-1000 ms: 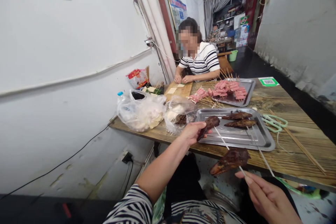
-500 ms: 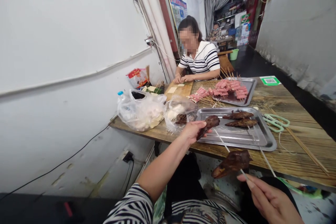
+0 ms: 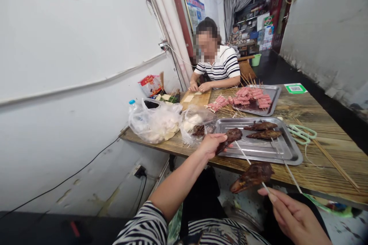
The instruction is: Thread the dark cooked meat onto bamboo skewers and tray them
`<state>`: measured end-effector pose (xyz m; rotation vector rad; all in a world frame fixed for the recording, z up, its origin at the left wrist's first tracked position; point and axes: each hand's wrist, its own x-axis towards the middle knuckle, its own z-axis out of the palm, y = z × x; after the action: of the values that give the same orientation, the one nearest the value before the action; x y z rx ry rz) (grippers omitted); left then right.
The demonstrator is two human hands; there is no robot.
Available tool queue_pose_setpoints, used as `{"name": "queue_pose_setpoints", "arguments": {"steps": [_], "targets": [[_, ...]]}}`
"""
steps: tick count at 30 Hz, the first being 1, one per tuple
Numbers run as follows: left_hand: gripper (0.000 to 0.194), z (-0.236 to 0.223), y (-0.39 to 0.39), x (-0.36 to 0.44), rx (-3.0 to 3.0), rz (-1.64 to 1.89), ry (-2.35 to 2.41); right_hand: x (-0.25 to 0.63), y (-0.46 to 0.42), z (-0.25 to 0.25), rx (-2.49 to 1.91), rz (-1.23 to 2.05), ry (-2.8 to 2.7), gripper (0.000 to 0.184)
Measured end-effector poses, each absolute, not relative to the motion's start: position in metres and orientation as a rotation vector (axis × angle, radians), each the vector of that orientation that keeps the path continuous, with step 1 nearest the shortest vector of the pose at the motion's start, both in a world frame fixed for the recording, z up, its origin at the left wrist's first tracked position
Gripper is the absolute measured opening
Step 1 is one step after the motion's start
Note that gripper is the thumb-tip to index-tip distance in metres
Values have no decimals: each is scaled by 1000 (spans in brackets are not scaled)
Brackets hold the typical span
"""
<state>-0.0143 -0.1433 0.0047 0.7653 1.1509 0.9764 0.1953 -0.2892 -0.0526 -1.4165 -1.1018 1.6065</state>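
Observation:
My left hand [image 3: 213, 144] grips a dark brown duck head [image 3: 234, 135] over the near left part of a metal tray [image 3: 296, 153]. In my right hand [image 3: 296, 212], thumb and fingers pinch a pale skewer [image 3: 243, 153]. A second duck head [image 3: 254, 176] is threaded on that skewer, in front of the table edge. The skewer's far tip reaches the duck head in my left hand; whether it has gone in, I cannot tell. Two more duck heads [image 3: 264, 134] lie on the tray, and another skewer [image 3: 293, 178] sticks out from one over the table edge.
Green-handled scissors [image 3: 304, 133] and bare skewers [image 3: 335, 162] lie right of the tray. Plastic bags of food [image 3: 161, 122] stand at left. Behind are a tray of pink skewered meat [image 3: 253, 97] and a cutting board [image 3: 198, 99], where another person [image 3: 218, 65] works.
The skewered duck head and my right hand have shifted very slightly left. The duck head in my left hand has moved slightly right and turned a little.

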Motion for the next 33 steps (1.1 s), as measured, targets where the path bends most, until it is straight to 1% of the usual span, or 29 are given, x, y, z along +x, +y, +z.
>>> {"name": "queue_pose_setpoints", "arguments": {"steps": [4, 8, 11, 14, 22, 25, 31, 33], "targets": [[13, 4, -145, -12, 767, 955, 1145, 196, -288, -55, -1387, 1634, -1090, 90], [12, 3, -148, -9, 780, 940, 1137, 198, -288, -61, -1335, 1657, -1082, 80], [12, 2, -151, -6, 774, 931, 1126, 196, -286, -63, -1306, 1675, -1042, 76], [12, 1, -152, -5, 767, 923, 1131, 191, -286, -60, -1300, 1667, -974, 73], [13, -7, -151, -4, 737, 923, 1121, 180, -285, -49, -1247, 1642, -862, 59], [18, -10, -153, -2, 753, 905, 1099, 179, -281, -50, -1253, 1626, -864, 58], [17, -14, -158, 3, 790, 847, 1071, 180, -265, -59, -1219, 1637, -946, 63], [19, -16, -159, 3, 794, 850, 1059, 181, -262, -63, -1207, 1624, -987, 62]]}}
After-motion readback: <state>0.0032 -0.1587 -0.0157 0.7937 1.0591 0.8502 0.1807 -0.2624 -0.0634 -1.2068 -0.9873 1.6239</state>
